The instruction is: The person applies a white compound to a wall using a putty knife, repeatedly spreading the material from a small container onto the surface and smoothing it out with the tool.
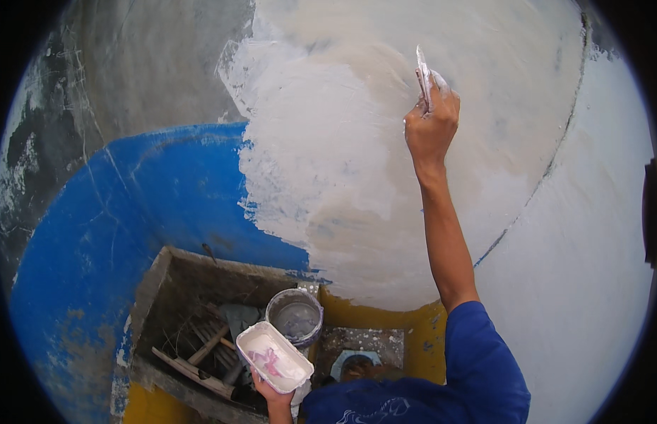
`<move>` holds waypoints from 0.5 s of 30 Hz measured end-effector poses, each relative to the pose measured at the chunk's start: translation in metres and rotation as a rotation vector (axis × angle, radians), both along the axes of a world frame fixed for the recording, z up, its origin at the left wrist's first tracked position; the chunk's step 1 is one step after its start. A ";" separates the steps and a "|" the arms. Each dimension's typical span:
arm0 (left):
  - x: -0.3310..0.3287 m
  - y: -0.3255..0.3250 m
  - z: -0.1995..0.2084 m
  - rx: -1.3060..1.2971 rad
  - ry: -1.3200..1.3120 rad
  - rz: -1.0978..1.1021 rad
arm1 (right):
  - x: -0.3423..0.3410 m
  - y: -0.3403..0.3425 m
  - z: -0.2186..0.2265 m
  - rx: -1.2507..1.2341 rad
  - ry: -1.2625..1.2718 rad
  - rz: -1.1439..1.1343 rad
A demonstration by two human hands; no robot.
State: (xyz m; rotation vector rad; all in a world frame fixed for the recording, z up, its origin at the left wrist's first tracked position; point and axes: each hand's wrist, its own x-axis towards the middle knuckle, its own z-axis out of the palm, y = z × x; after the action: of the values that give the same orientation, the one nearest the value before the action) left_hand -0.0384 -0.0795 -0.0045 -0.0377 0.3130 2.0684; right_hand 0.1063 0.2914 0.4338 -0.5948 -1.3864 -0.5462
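Observation:
My right arm reaches up to the wall, and my right hand [433,134] is closed around a putty knife [422,78]. The knife shows nearly edge-on, smeared white, close to the wall; whether its blade touches cannot be told. White paste also coats some of my fingers. Low in the view, my left hand [270,390] grips a white rectangular tub [309,369] from beneath and the side. White putty with a pink streak [265,362] lies in it. Patches of white and beige coating cover the wall [350,141] in front of me, with a ragged left edge over blue paint and grey cement.
Beyond the tub stands a round bucket [320,326] with greyish contents. A concrete trough [150,283] at lower left holds wood pieces [208,346] and a grey cloth [238,316]. Blue-painted wall [180,184] curves around the left. A pale blue-rimmed fixture [337,367] sits low beside yellow wall [426,339].

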 end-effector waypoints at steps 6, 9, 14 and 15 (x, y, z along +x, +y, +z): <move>0.002 -0.001 -0.004 -0.041 0.078 0.028 | -0.051 0.017 -0.033 -0.093 -0.120 -0.128; -0.002 -0.004 -0.006 -0.034 0.058 0.033 | -0.093 0.001 -0.053 -0.073 -0.221 -0.077; -0.006 -0.004 -0.008 -0.022 0.029 0.069 | -0.094 -0.016 -0.028 -0.094 -0.240 0.167; -0.004 -0.004 -0.008 -0.026 0.043 0.061 | -0.082 -0.012 -0.010 -0.015 -0.211 0.122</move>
State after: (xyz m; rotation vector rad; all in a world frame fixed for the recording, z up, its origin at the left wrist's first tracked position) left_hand -0.0429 -0.0832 -0.0127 -0.0190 0.3693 2.1277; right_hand 0.0248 0.2794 0.4243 -0.4708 -1.6161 -0.5120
